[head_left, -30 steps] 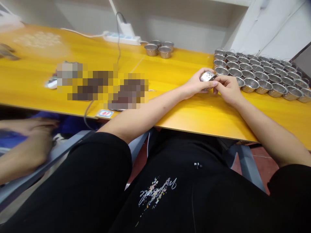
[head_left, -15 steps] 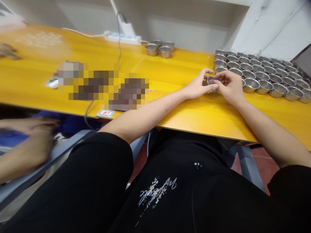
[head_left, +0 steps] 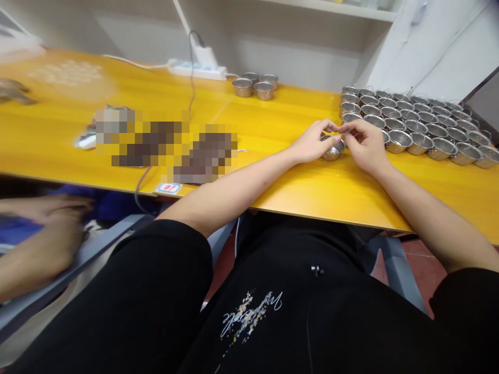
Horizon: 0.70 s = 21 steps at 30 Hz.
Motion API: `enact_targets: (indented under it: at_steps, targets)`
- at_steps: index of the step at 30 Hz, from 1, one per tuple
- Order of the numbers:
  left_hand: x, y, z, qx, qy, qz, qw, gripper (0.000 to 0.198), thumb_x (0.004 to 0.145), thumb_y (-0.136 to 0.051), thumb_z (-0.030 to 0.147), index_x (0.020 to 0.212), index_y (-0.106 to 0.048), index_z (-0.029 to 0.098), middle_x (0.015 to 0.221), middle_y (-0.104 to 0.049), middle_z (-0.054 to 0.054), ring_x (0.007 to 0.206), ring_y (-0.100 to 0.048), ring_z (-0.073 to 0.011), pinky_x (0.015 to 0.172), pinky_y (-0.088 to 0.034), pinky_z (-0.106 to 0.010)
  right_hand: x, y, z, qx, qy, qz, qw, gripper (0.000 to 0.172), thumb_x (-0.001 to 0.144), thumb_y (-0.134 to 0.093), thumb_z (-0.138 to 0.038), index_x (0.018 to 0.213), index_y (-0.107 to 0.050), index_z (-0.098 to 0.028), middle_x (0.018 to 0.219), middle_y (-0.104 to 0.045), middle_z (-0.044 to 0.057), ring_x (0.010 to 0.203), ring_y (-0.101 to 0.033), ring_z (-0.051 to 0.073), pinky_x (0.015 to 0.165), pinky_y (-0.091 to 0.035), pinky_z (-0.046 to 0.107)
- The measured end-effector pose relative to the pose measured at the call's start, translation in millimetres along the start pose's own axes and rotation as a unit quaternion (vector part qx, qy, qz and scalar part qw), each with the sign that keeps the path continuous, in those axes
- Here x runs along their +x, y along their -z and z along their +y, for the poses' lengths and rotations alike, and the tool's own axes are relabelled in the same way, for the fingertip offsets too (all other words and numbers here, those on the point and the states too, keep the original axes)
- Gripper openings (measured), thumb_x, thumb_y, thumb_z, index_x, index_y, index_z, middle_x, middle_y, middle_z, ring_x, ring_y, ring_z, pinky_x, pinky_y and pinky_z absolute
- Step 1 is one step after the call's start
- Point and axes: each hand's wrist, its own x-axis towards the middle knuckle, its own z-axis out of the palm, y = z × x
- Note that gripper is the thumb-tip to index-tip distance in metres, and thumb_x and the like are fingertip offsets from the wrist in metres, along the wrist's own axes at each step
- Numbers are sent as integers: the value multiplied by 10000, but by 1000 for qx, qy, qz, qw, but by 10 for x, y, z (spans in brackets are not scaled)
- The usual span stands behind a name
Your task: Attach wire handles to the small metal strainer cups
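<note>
A small perforated metal cup stands on the yellow table between my hands. My left hand curves round the cup's left side, its thumb over the rim and its fingers reaching behind it. At the cup's right rim is my right hand, with bent fingers whose tips meet those of my left hand above the cup. Whatever is between the right fingertips is too small to make out. Just beyond my right hand, many similar metal cups with thin wire handles stand in close rows.
Several metal cups stand near the wall by a white power strip. Blurred-out dark objects lie left of my forearm. Small pale pieces are spread at the far left. Another person's arm shows at lower left.
The cup between my hands now stands upright with its opening visible, where before my fingers covered more of it. My fingertips have come together above it. The view has shifted slightly.
</note>
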Motion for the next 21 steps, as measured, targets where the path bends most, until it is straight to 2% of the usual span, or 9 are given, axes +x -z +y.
enact_targets:
  at_steps: [4, 9, 21]
  targets:
    - [-4, 28, 101, 45, 10, 9, 999, 220, 1139, -717, 454, 1154, -744, 236, 1372, -853, -132, 1363, -735, -311, 1270, -557, -461, -5, -3, -32, -9, -5, -9, 1000, 125, 1023, -797, -411, 1017, -860, -303, 1104, -897, 94, 954, -762, 297, 911, -641, 504]
    - [-4, 52, 157, 39, 16, 39, 998, 190, 1185, -712, 411, 1108, -719, 238, 1318, -843, -123, 1335, -734, -306, 1276, -565, -463, -4, -8, -33, 1, -3, -18, 1000, 113, 1022, -809, -380, 1062, -880, -301, 1119, -910, 94, 952, -774, 307, 913, -643, 520]
    - [9, 47, 75, 11, 9, 28, 1000, 128, 1141, -716, 326, 1070, -750, 225, 1162, -843, -91, 1114, -764, -270, 1158, -601, -428, -3, -9, 53, -4, -14, -55, 998, 123, 997, -855, -402, 1080, -880, -314, 1106, -907, 87, 967, -773, 317, 924, -660, 535]
